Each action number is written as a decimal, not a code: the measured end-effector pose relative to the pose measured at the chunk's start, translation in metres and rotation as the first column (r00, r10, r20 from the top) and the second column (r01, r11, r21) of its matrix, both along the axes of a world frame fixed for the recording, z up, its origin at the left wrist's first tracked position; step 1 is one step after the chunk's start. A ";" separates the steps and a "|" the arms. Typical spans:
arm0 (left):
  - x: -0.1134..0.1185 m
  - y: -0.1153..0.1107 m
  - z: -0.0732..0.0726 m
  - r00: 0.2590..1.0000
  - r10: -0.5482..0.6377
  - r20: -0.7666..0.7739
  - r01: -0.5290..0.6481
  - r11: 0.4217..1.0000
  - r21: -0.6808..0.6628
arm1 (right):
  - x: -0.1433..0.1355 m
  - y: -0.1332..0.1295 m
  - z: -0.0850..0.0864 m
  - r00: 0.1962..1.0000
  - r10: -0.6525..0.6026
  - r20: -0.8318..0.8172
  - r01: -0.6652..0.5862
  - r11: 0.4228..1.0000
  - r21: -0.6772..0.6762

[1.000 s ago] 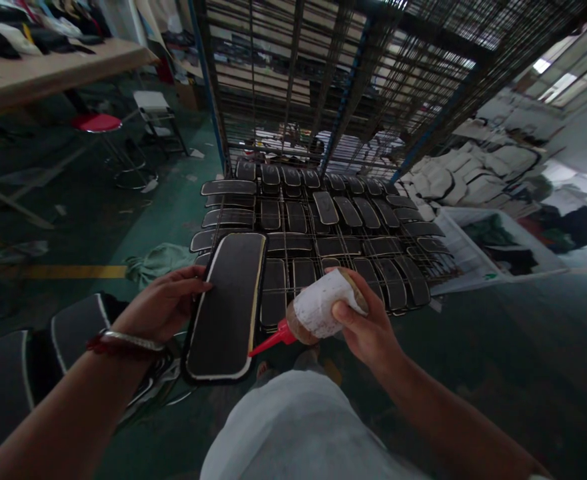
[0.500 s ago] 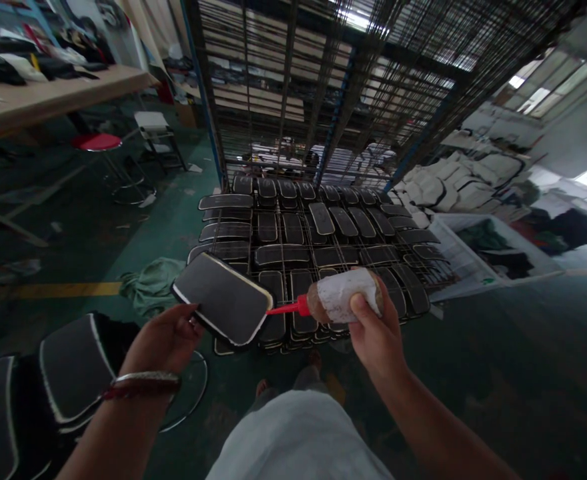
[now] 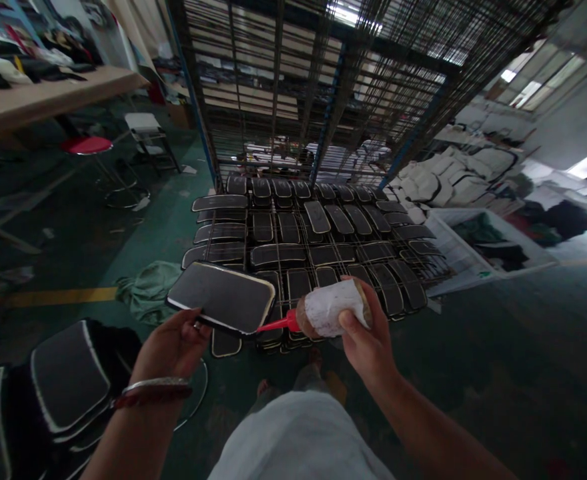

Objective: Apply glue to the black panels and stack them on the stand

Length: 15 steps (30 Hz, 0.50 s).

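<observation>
The left hand [image 3: 179, 341] held a dark panel [image 3: 223, 297], and the right hand [image 3: 371, 340] gripped a bottle [image 3: 328, 309], whose red nozzle [image 3: 286, 323] (between the two hands) was at the panel's edge.

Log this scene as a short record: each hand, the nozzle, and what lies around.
Left hand: holds a dark panel by its near edge
Right hand: grips a white-wrapped bottle, tilted sideways
Red nozzle: points left, tip at the panel's near right corner; contact unclear
Panel border: pale line along the edge
Ahead: wire rack with rows of similar dark panels
Left floor: green cloth
Right: white bin
</observation>
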<state>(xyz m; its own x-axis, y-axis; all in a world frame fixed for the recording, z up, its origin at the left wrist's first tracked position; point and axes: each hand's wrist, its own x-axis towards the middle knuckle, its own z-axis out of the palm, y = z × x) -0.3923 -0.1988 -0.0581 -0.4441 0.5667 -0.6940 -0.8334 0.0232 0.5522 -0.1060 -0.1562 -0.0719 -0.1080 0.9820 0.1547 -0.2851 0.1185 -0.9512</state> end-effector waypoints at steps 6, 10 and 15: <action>0.003 -0.004 -0.001 1.000 -0.017 0.001 0.017 0.999 0.030 | 0.008 0.025 0.009 0.984 -0.180 -0.007 0.180 0.977 0.115; -0.001 -0.006 -0.004 1.000 0.008 0.024 -0.009 0.999 0.042 | 0.007 0.020 0.006 0.991 -0.126 -0.031 0.128 0.990 0.054; -0.006 -0.001 -0.015 0.993 0.065 0.103 -0.071 0.996 0.058 | -0.013 0.006 -0.016 0.940 -0.049 -0.338 -0.074 0.937 -0.341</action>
